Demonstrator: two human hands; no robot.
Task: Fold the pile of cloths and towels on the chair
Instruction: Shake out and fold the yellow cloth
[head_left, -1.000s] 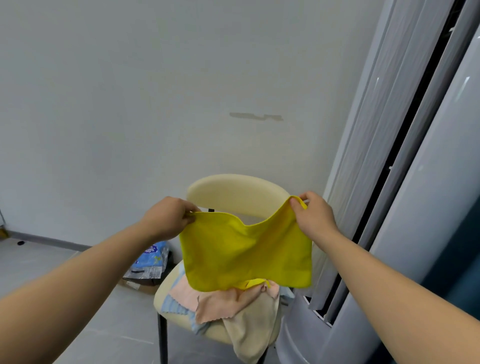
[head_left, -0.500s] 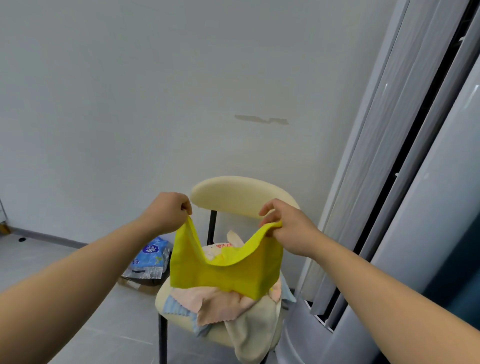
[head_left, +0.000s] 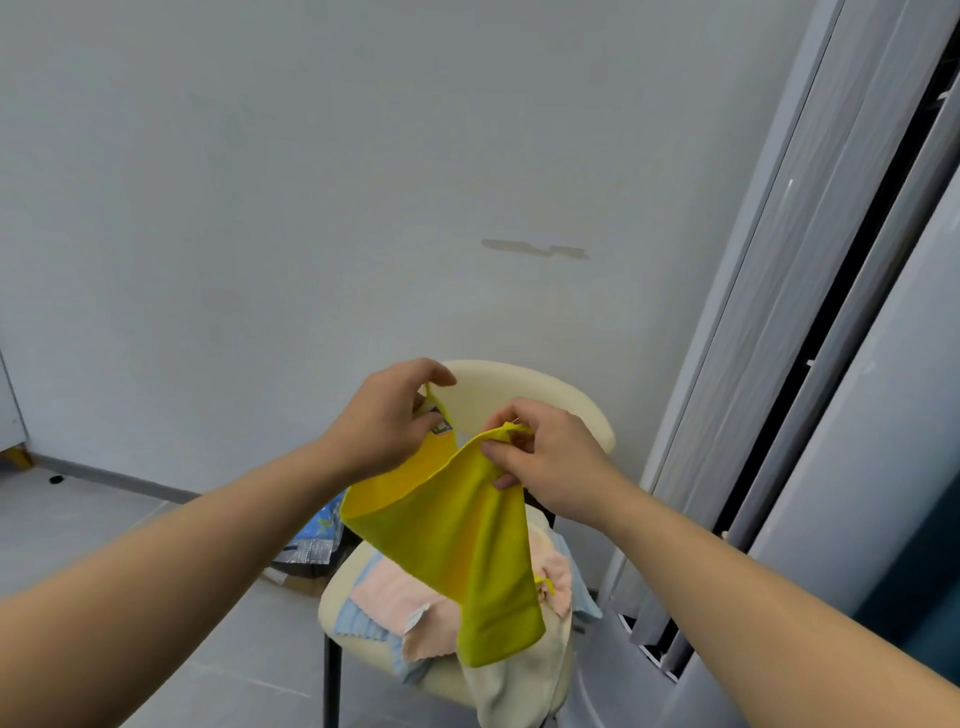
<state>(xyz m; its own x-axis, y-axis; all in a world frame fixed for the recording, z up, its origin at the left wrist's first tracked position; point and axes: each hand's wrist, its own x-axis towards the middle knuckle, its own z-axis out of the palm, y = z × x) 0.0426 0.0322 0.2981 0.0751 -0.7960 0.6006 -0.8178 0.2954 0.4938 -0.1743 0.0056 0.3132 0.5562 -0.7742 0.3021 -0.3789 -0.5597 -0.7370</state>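
Head view. Holding up the yellow cloth (head_left: 457, 545) by its two top corners, in front of the backrest of the chair (head_left: 524, 387) and above the seat.

Gripping one corner, the one with the small label and hanging loop, in the left hand (head_left: 387, 415): grip narrow, fingers curled round the fabric, at eleven o'clock of the cloth.

Pinching the other corner between thumb and fingers of the right hand (head_left: 545, 457): grip narrow too, at one o'clock of the cloth.

Holding the two corners near each other but apart, letting the cloth hang doubled in a loose fold, with its lower end dangling toward six o'clock over the pile.

Lying below on the seat:
- a pink cloth (head_left: 389, 597) at seven o'clock of the yellow one
- a pale blue cloth (head_left: 358, 621) peeking from under the pink one at eight o'clock
- a cream towel (head_left: 514, 686) drooping over the seat's front edge at six o'clock

Resting on the floor (head_left: 104, 519) at nine o'clock of the seat, partly hidden by the left forearm: a blue printed packet (head_left: 317, 535).

Rising at three o'clock of the chair: a tall grey slatted unit (head_left: 779, 364).

Showing at twelve o'clock on the wall (head_left: 260, 208), well above the backrest: a chipped streak (head_left: 535, 248).
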